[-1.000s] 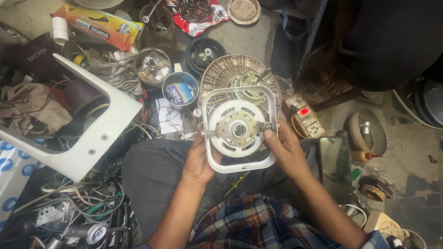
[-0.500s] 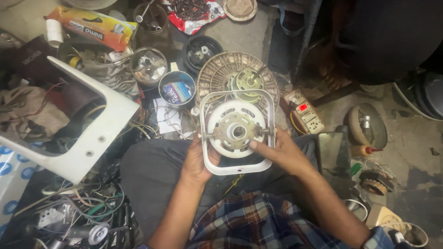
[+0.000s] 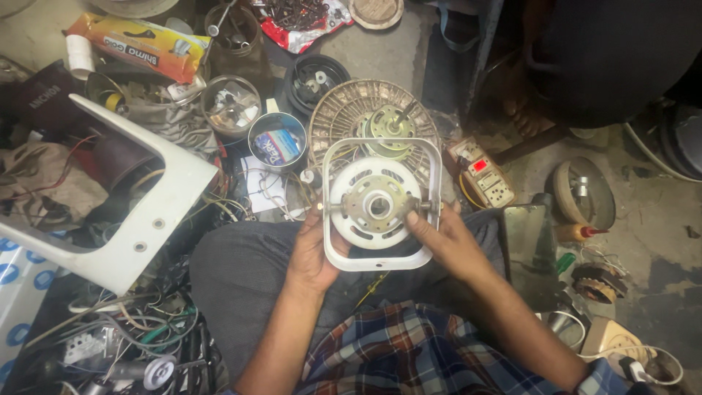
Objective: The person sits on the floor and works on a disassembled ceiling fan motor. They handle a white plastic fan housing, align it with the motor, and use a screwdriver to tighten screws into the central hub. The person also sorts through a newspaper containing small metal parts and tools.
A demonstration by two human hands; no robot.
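Note:
A white fan motor (image 3: 376,206) with a metal centre plate sits inside a white rounded-square frame (image 3: 380,262), held above my lap. My left hand (image 3: 313,252) grips the frame's left side from below. My right hand (image 3: 442,238) holds the right side, its fingers reaching onto the motor's face near the centre plate. Just behind the motor lies a round wire fan guard (image 3: 344,117) with another small motor (image 3: 391,123) on it.
A white plastic fan housing (image 3: 139,219) lies at left over tangled wires (image 3: 139,333). Small tins of parts (image 3: 276,143) and a black bowl (image 3: 314,79) stand ahead. A switch box (image 3: 482,175) sits at right, with a phone (image 3: 528,252) and an oil bottle (image 3: 574,232) beside it.
My right hand slid from the frame's upper right edge down onto the motor's face. The motor and frame stay in about the same place.

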